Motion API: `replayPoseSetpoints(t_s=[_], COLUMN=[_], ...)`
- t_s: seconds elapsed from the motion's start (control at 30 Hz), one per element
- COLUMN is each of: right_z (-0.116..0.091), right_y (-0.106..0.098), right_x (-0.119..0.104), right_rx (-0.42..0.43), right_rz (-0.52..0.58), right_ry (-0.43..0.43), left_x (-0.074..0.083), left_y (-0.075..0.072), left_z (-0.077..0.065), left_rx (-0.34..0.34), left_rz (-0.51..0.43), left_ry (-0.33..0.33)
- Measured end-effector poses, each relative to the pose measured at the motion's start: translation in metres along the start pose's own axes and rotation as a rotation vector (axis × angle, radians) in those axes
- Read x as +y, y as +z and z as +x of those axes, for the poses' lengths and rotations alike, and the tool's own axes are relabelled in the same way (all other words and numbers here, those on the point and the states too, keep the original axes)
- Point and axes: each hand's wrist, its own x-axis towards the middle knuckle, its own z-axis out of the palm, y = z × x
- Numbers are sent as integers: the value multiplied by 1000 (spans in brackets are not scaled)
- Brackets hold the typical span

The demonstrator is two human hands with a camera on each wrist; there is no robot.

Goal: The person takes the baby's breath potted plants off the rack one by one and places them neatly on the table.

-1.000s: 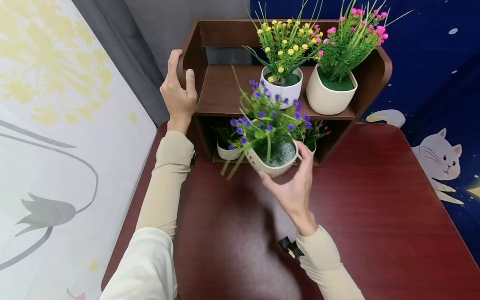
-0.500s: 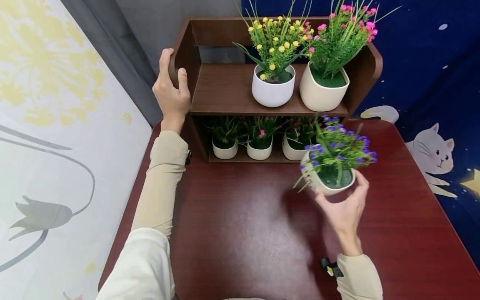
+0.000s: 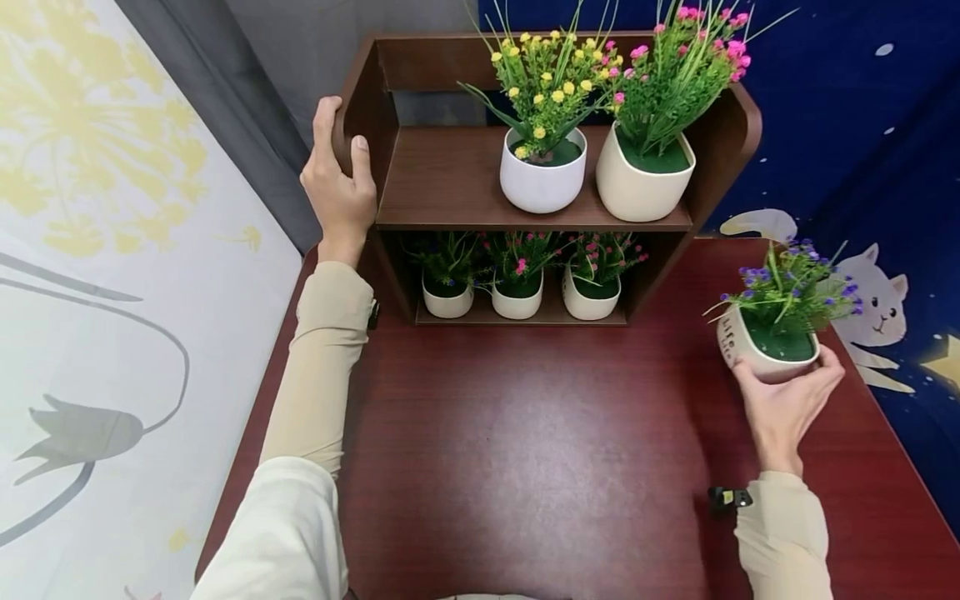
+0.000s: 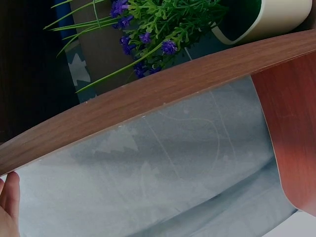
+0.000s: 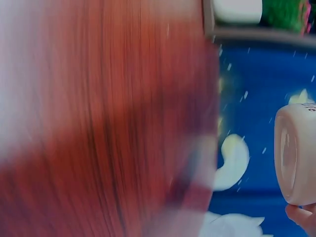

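My right hand (image 3: 787, 408) grips a cream flowerpot (image 3: 768, 354) by its near side, thumb on the left and fingers on the right. Green leaves and small purple flowers (image 3: 798, 283) fill the pot, and dark lettering marks its left face. It is held up over the table's right part. The right wrist view shows the underside of that flowerpot (image 5: 291, 158). At the left, my left hand (image 3: 341, 187) holds the side panel of a brown wooden shelf (image 3: 450, 179), thumb at the front edge. In the left wrist view, fingers (image 4: 12, 197) touch that panel's edge.
On the upper shelf stand a white pot (image 3: 543, 183) with yellow flowers and a cream pot (image 3: 645, 187) with pink ones. The lower shelf holds three potted plants, including a middle pot (image 3: 517, 302). The shelf stands on a dark red table (image 3: 525, 458).
My right hand has carried the purple-flowered pot from in front of the shelf to the right, uncovering the lower pots. The left hand stays at the shelf's side panel.
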Motion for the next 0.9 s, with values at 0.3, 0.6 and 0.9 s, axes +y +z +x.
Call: replayPoseSetpoints(t_s=[0.3,0.6,0.9], right_z=[41,76,98], right_y=[2,27,30], right_x=[18,78,91], right_rx=[-1,-61,-122], right_rz=[27,-68,-139], right_ry=[78,140,234], left_x=[-2,-4,0], left_y=[1,-6,1], left_z=[-5,-3,-1], left_rx=[-6,8,16], left_rz=[27,32,-14], left_ry=[-11,-9,0])
